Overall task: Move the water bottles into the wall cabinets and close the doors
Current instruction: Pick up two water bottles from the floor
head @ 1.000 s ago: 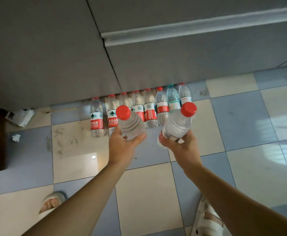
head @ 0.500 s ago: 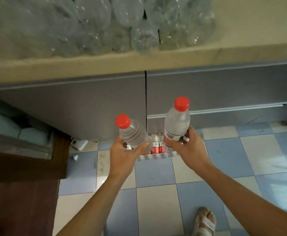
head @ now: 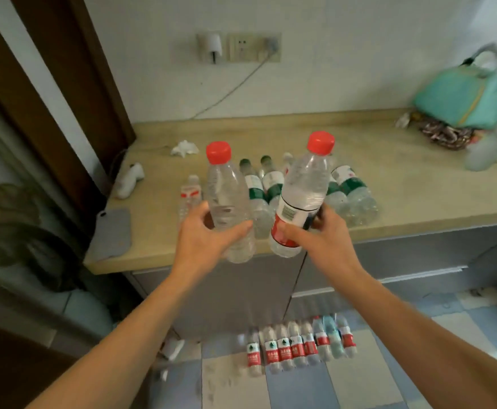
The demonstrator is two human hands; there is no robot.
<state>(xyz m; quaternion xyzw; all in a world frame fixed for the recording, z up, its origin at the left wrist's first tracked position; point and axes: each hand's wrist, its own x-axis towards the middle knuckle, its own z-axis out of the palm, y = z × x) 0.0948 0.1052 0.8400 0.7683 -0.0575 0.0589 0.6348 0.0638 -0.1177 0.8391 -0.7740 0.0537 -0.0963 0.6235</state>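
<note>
Both hands have risen since 0.5 s ago; view now takes in the beige countertop (head: 418, 196) and wall, not just its edge. Left hand (head: 203, 237) grips a label-free clear plastic bottle w/ red cap (head: 226, 199), fingers wrapped round its lower body, upright over the counter's front edge. Right hand (head: 321, 234) holds a red-labelled clear bottle w/ red cap (head: 303, 190), tilted slightly right. Green-labelled bottles (head: 350, 190) lie on the counter behind. Row of red-labelled bottles (head: 297, 348) stands on the checked tile floor (head: 300, 391) by the grey base cabinets (head: 241, 293).
</note>
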